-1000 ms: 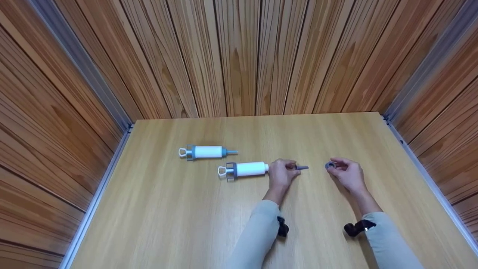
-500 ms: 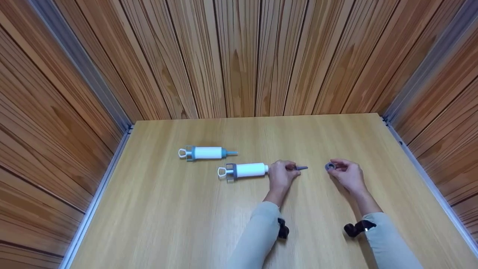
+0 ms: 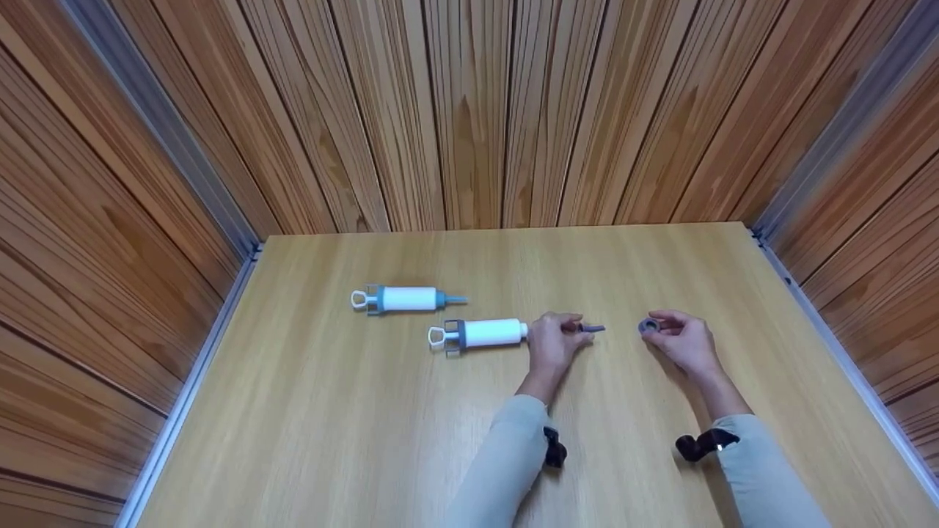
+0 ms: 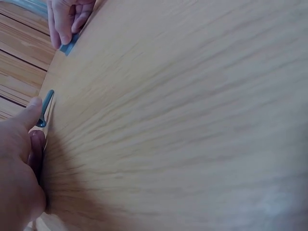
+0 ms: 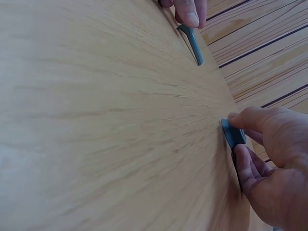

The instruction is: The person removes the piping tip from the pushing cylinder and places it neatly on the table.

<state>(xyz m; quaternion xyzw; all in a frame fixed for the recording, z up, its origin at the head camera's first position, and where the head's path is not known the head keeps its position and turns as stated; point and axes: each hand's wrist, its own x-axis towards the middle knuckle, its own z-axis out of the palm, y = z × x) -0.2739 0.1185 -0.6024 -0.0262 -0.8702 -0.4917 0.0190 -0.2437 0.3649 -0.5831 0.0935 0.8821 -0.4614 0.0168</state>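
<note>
In the head view the left hand pinches a small dark tapered nozzle whose thin tip points right. Just left of that hand lies a white syringe-like barrel with a dark grey collar and a white ring handle. The right hand holds a dark ring-shaped cap between thumb and fingers, its opening visible. Seen from the left wrist, the nozzle is at the left fingertips, low over the wood. The right wrist view shows the cap pinched, its edge at the tabletop.
A second syringe-like piece, white with blue ends and a blue tip, lies farther back and left on the wooden table. Wood-plank walls stand behind and at both sides, with metal rails along the side edges.
Both hands stay nearly in place. The nozzle's visible part shifts very slightly in the left fingers.
</note>
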